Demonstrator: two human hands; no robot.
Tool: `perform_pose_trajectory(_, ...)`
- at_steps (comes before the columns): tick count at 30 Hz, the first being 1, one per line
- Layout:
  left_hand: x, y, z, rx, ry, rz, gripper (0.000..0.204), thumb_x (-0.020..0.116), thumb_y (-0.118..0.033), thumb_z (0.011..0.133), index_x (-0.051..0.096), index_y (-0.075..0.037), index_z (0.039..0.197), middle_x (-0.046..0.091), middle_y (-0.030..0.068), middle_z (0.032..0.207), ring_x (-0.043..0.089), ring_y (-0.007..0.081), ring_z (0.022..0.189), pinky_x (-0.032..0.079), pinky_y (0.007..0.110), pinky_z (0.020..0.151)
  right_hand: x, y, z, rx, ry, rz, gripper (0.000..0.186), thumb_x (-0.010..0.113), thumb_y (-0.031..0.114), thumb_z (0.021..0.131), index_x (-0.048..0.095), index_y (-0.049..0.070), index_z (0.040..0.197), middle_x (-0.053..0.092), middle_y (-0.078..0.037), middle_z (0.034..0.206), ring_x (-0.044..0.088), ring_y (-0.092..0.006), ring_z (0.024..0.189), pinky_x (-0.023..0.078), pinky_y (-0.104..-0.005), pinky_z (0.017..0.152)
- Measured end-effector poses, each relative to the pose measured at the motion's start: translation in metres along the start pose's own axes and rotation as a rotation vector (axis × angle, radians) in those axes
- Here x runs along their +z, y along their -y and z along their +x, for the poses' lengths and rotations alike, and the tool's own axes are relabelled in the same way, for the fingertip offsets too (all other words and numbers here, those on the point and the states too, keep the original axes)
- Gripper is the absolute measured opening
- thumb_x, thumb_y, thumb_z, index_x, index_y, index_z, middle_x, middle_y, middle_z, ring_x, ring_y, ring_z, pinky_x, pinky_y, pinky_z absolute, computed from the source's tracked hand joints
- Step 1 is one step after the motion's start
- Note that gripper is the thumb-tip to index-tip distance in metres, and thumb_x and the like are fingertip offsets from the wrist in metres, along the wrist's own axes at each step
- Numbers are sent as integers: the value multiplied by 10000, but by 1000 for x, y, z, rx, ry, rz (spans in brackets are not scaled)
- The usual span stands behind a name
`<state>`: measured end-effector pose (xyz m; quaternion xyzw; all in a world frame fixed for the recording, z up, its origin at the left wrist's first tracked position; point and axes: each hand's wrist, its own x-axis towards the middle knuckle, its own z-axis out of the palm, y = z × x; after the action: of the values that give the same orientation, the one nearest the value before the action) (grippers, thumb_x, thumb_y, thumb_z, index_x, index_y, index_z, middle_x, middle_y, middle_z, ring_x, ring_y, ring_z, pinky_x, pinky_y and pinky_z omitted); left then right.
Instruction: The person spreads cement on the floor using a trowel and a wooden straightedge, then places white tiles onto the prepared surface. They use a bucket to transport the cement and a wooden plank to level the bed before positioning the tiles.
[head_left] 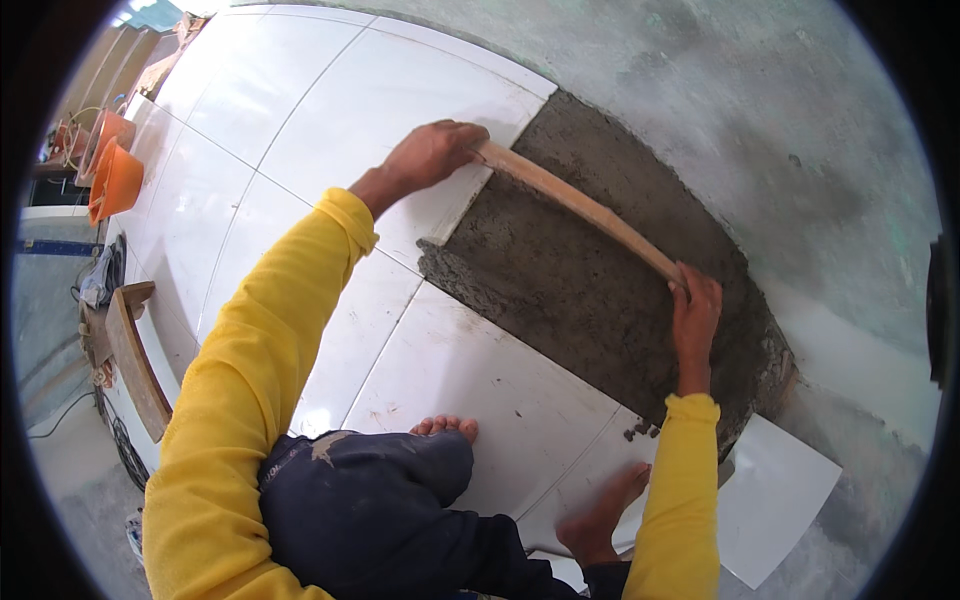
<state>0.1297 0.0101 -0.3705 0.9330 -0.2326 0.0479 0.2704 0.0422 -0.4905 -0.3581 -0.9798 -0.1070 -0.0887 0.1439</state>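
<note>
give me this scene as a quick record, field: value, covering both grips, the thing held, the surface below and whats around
left grip: closed on the upper-left end of the held bar
right grip: holding its lower-right end
held: long reddish-brown wooden bar
below: rough dark-grey mortar bed; contact with bar unclear
around mortar: glossy white floor tiles, grey-green plastered wall
lower right: white flat-faced tile
far left: orange plastic bucket

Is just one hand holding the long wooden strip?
No, the left hand and the right hand grip opposite ends of the wooden strip.
</note>
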Motion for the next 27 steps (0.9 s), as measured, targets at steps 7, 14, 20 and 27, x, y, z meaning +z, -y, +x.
perform_pose_trajectory(7,-15,-24,-73,-43,63,-37,353,761,-136,945,667,-46,1273,744,154,1232,714,379,1091,602,477,963,-11,31,-65,-44,109,32,367,757,48,915,739,106,1277,740,-68,1262,603,-341,1217,454,-481,1061)
perform_pose_trajectory(14,-17,-29,-88,1,91,-39,399,764,-71,920,671,-54,1307,732,153,1213,705,369,1071,599,464,912,-19,45,-106,0,69,22,393,756,44,906,742,126,1290,735,-51,1270,594,-333,1208,453,-481,1045)
perform_pose_trajectory(20,-10,-25,-59,-19,79,-34,408,755,-53,924,654,-52,1320,728,169,1207,698,395,1078,589,461,911,-15,31,-77,14,42,44,401,777,68,897,746,146,1289,736,-32,1264,596,-319,1190,460,-479,1018)
perform_pose_trajectory(27,-29,-42,-113,-55,188,-74,403,761,-50,915,650,-45,1303,725,155,1216,693,380,1064,591,461,907,-19,79,-152,76,89,28,426,775,45,878,748,150,1290,730,-9,1277,580,-301,1189,462,-470,1005)
